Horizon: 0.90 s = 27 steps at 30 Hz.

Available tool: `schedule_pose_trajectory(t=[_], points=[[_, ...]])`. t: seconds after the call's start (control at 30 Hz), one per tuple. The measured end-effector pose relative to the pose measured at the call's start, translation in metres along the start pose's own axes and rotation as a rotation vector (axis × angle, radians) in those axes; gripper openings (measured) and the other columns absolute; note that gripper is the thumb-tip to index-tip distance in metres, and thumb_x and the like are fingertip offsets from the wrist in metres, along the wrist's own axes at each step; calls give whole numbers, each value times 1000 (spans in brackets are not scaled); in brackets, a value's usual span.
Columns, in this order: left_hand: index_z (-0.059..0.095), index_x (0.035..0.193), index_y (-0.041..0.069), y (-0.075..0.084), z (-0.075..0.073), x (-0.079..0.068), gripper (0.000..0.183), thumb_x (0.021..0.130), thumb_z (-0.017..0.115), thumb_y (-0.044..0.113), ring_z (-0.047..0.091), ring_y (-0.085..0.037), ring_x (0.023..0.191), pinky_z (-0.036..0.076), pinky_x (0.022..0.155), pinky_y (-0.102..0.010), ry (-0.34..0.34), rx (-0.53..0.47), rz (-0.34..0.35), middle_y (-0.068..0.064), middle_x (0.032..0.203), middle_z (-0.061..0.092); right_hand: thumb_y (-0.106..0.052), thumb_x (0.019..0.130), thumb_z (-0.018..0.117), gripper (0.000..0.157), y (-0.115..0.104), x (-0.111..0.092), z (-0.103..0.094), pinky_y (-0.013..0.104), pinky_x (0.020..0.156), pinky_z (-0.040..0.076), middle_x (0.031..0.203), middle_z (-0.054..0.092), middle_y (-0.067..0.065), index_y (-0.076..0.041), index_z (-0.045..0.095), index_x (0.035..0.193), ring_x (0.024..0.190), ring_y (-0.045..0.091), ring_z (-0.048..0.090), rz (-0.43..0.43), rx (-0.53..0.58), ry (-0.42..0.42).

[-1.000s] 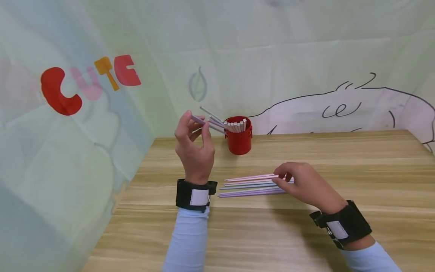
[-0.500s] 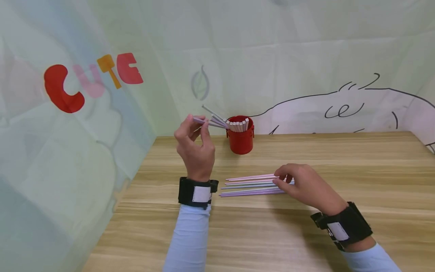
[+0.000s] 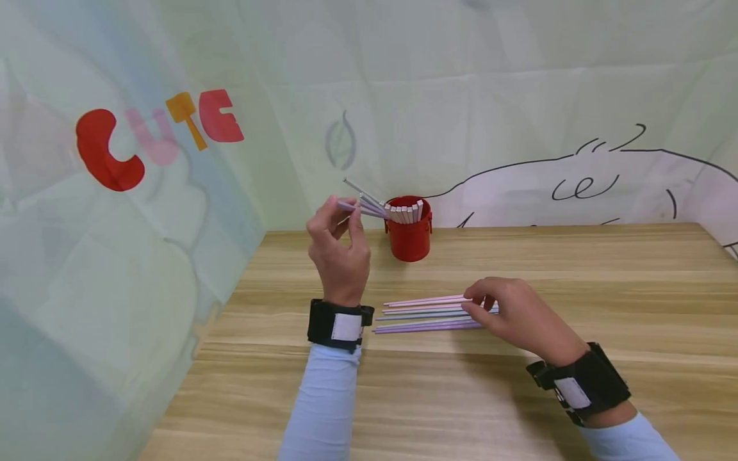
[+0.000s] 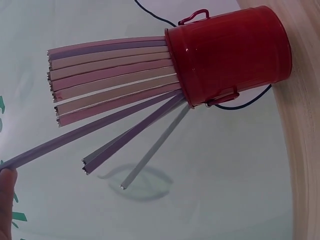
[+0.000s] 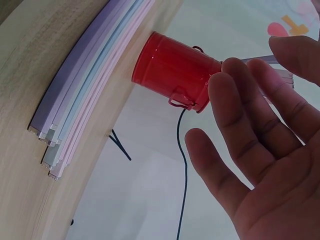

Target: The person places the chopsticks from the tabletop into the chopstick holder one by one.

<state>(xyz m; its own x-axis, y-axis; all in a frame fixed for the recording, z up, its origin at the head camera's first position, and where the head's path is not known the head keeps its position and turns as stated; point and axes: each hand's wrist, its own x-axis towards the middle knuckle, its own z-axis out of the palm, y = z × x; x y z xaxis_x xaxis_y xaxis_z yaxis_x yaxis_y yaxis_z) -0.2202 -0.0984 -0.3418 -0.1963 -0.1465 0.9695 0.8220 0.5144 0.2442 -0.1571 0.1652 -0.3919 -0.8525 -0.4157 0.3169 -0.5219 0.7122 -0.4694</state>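
Observation:
My left hand [image 3: 343, 259] pinches the upper end of a purple chopstick [image 4: 75, 134] between thumb and fingers. That chopstick slants over the rim of a small red bucket [image 3: 410, 243], its lower end hidden inside. Several pink and beige chopsticks [image 4: 115, 75] lean together in the bucket, with a few purple and grey ones [image 4: 135, 127] fanned out beside them. On the table, a flat row of pastel chopsticks [image 3: 423, 318] lies in front of the bucket. Over its right end hovers my right hand [image 3: 521, 314], fingers loosely bent, with nothing seen between them in the right wrist view.
The wooden table [image 3: 438, 397] meets a printed cloth backdrop [image 3: 461, 128] just behind the bucket. Another cloth [image 3: 115, 275] with coloured letters rises along the left side. The bucket has small side handles [image 4: 195, 16].
My left hand has shifted slightly right toward the bucket, still pinching the purple chopstick. The right hand stays over the row on the table. The head view has moved a little.

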Motion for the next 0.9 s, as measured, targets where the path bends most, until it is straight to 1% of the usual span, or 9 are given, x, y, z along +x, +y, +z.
schedule_pose_trajectory(t=[0.2,0.3,0.37,0.47,0.53,0.57,0.63,0.73,0.9], points=[[38,130,8,-1,0,-1,47,94,63,-9,69,-32,104,57,88,-38,-55,42,-31,-23,114,65,-18,90,78,12,-2,1,-1,27,62,51,85,68,-6,-10,76,99,74,9,57,-9,0,4],[43,131,6,-2,0,-2,42,96,62,-6,69,-31,106,57,88,-39,-98,86,-69,-20,119,66,-18,90,78,12,-4,2,-1,27,62,51,85,68,-7,-10,76,99,73,9,57,-5,1,-1],[51,131,5,-4,0,-3,35,98,60,-2,67,-30,111,56,88,-40,-159,159,-114,-19,124,65,-18,90,77,11,-4,3,-2,27,62,50,84,68,-7,-11,76,98,73,9,57,-1,4,-5],[67,120,2,-5,-1,-5,26,96,58,-2,66,-30,114,57,87,-41,-244,291,-194,-17,128,65,-18,91,77,10,-5,3,-2,27,62,50,82,66,-8,-11,76,97,73,8,56,1,9,-11],[73,112,2,-5,-2,-5,25,93,56,-2,65,-30,113,58,84,-41,-275,363,-233,-16,126,66,-18,91,76,10,-6,2,-2,27,61,49,82,66,-9,-11,76,97,72,8,56,0,10,-15],[74,108,3,-5,-3,-5,25,92,56,-2,66,-30,111,58,81,-41,-271,376,-246,-16,124,67,-18,91,76,10,-6,2,-2,27,61,49,81,66,-9,-11,76,97,72,8,56,-2,10,-15],[75,105,3,-4,-5,-5,25,91,55,-3,66,-28,106,58,76,-40,-247,373,-259,-14,118,68,-18,91,77,10,-5,1,-2,27,61,49,82,66,-9,-10,76,97,72,8,56,-5,10,-13],[75,105,3,-2,-6,-3,25,90,55,-3,66,-26,99,57,73,-38,-225,332,-245,-12,111,68,-17,90,77,10,-5,-1,-3,26,61,50,82,66,-9,-10,76,96,72,7,56,-5,0,-6],[74,105,3,1,-7,-2,23,92,55,-1,66,-25,96,57,78,-37,-253,292,-220,-11,108,69,-17,90,77,10,-3,-3,-2,27,62,50,84,67,-7,-10,76,97,73,7,57,12,2,-3]])
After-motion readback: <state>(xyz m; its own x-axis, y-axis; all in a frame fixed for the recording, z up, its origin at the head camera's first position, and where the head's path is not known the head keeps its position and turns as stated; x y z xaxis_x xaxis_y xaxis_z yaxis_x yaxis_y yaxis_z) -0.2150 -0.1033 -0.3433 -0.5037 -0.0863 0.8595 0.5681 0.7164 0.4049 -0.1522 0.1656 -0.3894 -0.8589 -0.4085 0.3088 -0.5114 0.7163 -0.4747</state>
